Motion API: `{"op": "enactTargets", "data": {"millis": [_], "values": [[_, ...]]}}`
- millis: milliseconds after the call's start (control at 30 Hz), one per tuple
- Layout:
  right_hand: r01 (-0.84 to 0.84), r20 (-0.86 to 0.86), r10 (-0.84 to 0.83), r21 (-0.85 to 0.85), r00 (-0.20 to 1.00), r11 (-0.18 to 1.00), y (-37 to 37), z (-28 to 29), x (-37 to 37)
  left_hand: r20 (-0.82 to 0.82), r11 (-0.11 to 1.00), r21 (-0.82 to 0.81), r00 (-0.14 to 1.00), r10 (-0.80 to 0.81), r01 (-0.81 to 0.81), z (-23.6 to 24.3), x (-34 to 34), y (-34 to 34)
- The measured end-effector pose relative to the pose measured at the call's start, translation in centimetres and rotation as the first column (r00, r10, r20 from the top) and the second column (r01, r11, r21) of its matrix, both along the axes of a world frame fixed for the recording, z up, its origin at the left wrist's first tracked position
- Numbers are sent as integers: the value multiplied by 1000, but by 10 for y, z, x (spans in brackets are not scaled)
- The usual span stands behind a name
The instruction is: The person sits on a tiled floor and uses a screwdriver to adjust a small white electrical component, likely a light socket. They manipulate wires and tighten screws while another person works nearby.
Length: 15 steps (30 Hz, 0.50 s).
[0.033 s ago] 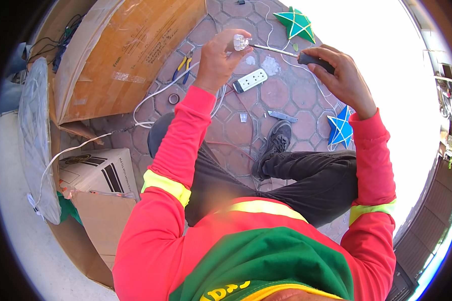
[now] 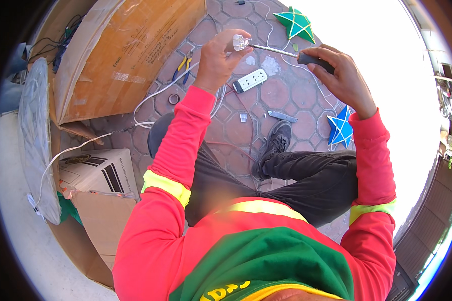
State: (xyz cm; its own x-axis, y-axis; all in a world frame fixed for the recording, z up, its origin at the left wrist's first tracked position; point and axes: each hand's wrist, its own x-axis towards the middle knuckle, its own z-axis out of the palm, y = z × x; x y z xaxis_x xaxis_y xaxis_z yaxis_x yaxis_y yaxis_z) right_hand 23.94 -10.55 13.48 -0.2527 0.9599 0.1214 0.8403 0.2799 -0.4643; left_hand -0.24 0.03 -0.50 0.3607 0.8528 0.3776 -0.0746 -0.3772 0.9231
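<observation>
Where right fingers (image 2: 322, 51) grip it, the screwdriver handle (image 2: 311, 60) is partly hidden.

Both hands (image 2: 217, 59) (image 2: 340, 75) grip, arms (image 2: 178, 138) (image 2: 372, 163) stretched forward.

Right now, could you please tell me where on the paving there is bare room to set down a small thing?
One bare patch lies right of the power strip, above the flat gray tool in view; another patch between the black shoe and the blue star. Left of the power strip it is crowded: pliers, tape roll and white cables.
</observation>
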Motion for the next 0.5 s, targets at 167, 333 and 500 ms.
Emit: {"op": "enactTargets", "data": {"millis": [167,333,500], "values": [[-10,-14,10,38,1000,999,2,2,-3,113,983,-147,990,-89,106,-4,-2,3],[-71,57,69,37,996,997,7,0,4,85,976,-168,988,-128,141,-8,-5,11],[-116,59,113,53,992,992,8,-2,7,95,974,-160,985,-146,159,-8,-7,13]]}}
